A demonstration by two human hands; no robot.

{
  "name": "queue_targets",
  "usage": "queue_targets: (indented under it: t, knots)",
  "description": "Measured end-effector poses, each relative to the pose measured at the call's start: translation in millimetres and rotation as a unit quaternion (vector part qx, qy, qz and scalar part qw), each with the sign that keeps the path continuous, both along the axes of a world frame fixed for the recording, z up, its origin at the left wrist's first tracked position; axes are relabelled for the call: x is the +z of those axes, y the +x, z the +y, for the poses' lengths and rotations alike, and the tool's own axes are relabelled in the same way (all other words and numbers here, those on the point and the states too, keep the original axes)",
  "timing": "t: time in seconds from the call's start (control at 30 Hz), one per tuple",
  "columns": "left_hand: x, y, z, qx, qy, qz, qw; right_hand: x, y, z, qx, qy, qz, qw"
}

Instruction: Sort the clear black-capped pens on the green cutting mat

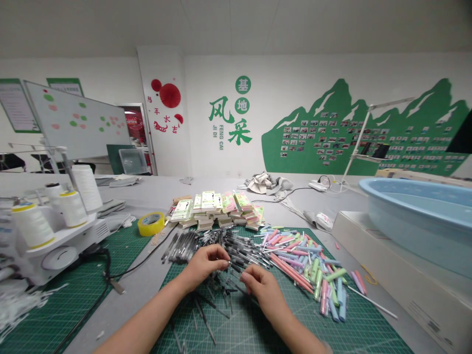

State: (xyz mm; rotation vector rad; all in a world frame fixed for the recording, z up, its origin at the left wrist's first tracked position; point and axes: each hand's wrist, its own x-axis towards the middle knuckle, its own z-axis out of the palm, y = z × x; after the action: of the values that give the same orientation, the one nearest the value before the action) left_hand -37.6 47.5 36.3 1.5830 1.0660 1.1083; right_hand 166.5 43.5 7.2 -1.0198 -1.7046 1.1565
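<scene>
My left hand [205, 263] is closed in a pinch on one end of a thin dark pen [236, 267], above the green cutting mat [295, 324]. Close beside it, my right hand [262, 289] is closed too, its thumb and fingertips around the pen's other end. Just beyond my hands lies a heap of clear and black pens [184, 247]. Loose thin dark pen parts [202, 317] are scattered under and in front of my left hand. To the right spreads a pile of pastel tubes [317, 271] in pink, green, blue and purple.
Stacked small notepads [212, 202] stand behind the pens. Yellow tape [151, 224] lies to the left, near a sewing machine [61, 248] with white thread cones [31, 227]. At right, a blue basin [416, 216] rests on a white box [398, 280]. Crumpled cloth [263, 183] lies farther back.
</scene>
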Motion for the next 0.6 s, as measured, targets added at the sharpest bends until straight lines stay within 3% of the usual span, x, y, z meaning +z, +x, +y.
queue_targets:
  t: [0.17, 0.43, 0.6]
  knots:
    - [3.1, -0.6, -1.2, -0.017, 0.004, -0.008, 1.000, -7.0, -2.7, 0.8, 0.043, -0.035, 0.023, 0.998]
    - [6.0, 5.6, -3.8, -0.008, -0.019, -0.053, 0.998, -5.3, -6.5, -0.4, 0.050, -0.074, 0.064, 0.994]
    - [6.5, 4.6, -3.7, 0.001, -0.002, -0.034, 0.999, -6.7, -6.2, -0.9, 0.063, -0.074, 0.073, 0.993]
